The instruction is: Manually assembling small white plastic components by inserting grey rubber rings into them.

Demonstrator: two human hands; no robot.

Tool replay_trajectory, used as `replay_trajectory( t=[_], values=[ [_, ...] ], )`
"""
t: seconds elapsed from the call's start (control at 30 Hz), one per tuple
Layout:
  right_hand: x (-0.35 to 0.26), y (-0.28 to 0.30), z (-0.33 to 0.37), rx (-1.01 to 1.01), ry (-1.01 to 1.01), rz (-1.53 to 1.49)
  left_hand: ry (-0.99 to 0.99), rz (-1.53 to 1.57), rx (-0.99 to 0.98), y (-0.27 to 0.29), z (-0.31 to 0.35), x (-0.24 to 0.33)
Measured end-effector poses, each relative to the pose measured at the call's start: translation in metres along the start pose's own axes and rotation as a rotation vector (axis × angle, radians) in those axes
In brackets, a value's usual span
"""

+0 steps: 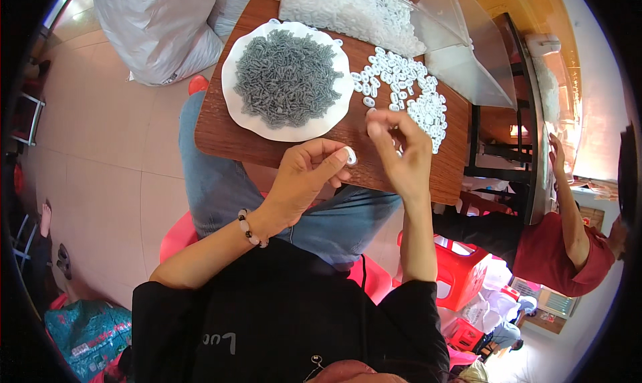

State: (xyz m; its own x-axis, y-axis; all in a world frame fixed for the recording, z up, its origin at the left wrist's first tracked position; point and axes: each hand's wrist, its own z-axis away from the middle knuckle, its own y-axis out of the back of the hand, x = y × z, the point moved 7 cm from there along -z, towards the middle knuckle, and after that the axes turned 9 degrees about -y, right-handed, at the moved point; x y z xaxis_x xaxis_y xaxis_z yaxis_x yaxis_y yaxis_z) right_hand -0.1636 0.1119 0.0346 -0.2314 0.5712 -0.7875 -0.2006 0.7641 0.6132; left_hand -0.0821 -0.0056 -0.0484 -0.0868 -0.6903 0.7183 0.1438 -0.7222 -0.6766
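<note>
My left hand (304,182) pinches a small white oval plastic piece (350,156) with a dark spot on it between thumb and fingers, just off the table's near edge. To its right, my right hand (405,145) is raised over the table, thumb and forefinger brought together. Whatever its fingertips may hold is too small to make out. Many similar white oval pieces (428,113) are spread beyond and beside the right hand. A white wavy-rimmed plate (231,105) at the left bears a heap of small grey spring-like parts (287,78).
A clear container (351,12) full of white pieces stands at the far side of the brown table (221,134), with translucent panels (468,68) beside it. White sacks (157,28) sit on the floor at far left. Red stools (461,269) and a person in a red shirt (558,256) are at right.
</note>
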Motion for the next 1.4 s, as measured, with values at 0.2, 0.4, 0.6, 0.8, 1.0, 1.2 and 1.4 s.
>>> replay_trajectory(
  t=[0.2,0.4,0.6,0.8,1.0,1.2,1.4],
  values=[
    [-0.001,-0.019,-0.069,0.001,0.123,0.18,0.056,-0.042,-0.064,-0.001,0.002,-0.005],
    [-0.018,-0.042,-0.107,0.044,0.375,0.335,0.131,-0.076,-0.044,-0.002,0.003,-0.001],
    [-0.026,-0.06,-0.114,0.044,0.437,0.47,0.06,-0.038,-0.075,-0.004,0.003,-0.001],
    [-0.021,-0.062,-0.118,-0.024,0.376,0.416,0.06,-0.051,-0.053,-0.001,0.002,0.001],
    [-0.019,-0.058,-0.111,-0.033,0.401,0.309,0.046,-0.05,-0.067,-0.003,0.001,0.002],
    [-0.026,-0.05,-0.098,-0.109,0.226,0.119,0.054,-0.048,-0.044,0.0,0.0,0.002],
    [-0.027,-0.049,-0.087,-0.199,0.111,-0.047,0.039,0.009,0.0,0.005,-0.001,0.005]
  ],
)
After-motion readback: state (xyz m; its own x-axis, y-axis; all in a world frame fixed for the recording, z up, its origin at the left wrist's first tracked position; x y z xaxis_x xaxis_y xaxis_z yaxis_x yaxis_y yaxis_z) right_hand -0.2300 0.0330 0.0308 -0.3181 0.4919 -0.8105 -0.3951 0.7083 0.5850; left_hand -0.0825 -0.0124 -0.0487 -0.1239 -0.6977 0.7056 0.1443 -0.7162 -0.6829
